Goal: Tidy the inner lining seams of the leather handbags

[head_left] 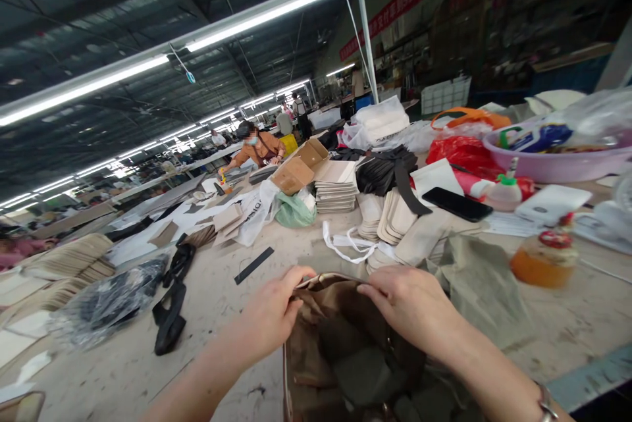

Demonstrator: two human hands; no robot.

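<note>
A brown fabric bag [316, 349] stands at the table's near edge, its mouth spread and its dark inside facing me. My left hand [276, 307] pinches the left part of its far rim, thumb inside and fingers outside. On the right part of the same rim, my right hand [407, 300] is closed with the thumb over the edge. The bag's lower part runs out of the picture. Just beyond my right hand lie stacked beige panels [395, 214] and a white strap [345, 241]. A grey-green cloth piece [481, 280] is right of that hand.
Left are a plastic-wrapped black bundle [111, 300], black straps [170, 316] and beige stacks [64, 270]. Right stand a jar of amber liquid [543, 261], a phone [457, 203] and a purple basin [557, 162]. Beyond a cardboard box [301, 168], a co-worker [259, 145] leans over the table.
</note>
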